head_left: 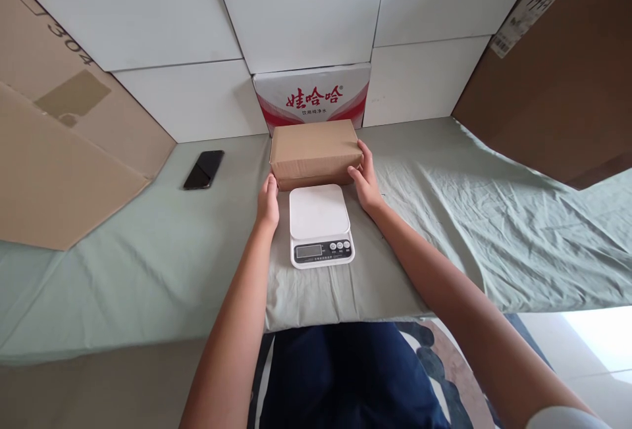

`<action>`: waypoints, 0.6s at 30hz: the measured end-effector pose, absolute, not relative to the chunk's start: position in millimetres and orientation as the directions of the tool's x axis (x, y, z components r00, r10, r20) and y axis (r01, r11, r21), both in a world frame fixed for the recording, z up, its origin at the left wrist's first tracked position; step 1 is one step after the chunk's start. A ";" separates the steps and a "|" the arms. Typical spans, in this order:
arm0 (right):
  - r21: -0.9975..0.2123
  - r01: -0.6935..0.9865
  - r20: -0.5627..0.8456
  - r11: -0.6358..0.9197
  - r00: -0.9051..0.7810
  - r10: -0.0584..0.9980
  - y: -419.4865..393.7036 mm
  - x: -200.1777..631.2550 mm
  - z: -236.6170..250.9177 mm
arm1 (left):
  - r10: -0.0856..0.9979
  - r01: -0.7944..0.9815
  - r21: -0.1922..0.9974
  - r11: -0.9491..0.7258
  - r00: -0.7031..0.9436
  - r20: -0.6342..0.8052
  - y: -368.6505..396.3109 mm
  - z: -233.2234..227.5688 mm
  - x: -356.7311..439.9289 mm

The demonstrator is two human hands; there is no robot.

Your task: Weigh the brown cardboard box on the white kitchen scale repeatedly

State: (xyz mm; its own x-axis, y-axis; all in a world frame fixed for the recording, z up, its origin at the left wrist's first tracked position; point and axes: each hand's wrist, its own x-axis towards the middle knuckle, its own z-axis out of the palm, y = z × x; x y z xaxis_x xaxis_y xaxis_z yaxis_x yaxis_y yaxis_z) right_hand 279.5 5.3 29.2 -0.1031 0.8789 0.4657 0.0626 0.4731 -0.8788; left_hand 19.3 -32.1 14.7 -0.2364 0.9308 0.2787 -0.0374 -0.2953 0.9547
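A closed brown cardboard box point(315, 143) rests at the back of the cloth-covered table, between my two hands. My left hand point(268, 202) presses against its near left corner, with most fingers hidden along the side. At the right end, my right hand point(365, 177) grips the box, thumb on the front face and fingers along the side. Just in front of the box lies a white digital kitchen scale point(320, 215), with a flat weighing plate, a small grey display and several round buttons. Nothing lies on its plate, and the display shows no readable digits.
A black smartphone point(204, 170) lies on the green cloth point(148, 271) to the left. Behind the box stands a white and red carton point(316, 87) against white panels point(306, 8). Large cardboard boxes flank the table at left point(74, 126) and right point(557, 80).
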 end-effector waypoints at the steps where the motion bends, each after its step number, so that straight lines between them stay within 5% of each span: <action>1: -0.880 0.067 0.464 0.471 -0.100 0.880 5.6 279.5 29.2 | 0.932 -0.035 0.956 -0.291 -0.236 0.275 -32.2 14.9 19.2; 18: -0.878 0.073 0.469 0.474 -0.073 0.880 5.9 279.0 30.4 | 0.932 -0.015 0.964 -0.267 -0.259 0.254 -29.0 9.5 15.3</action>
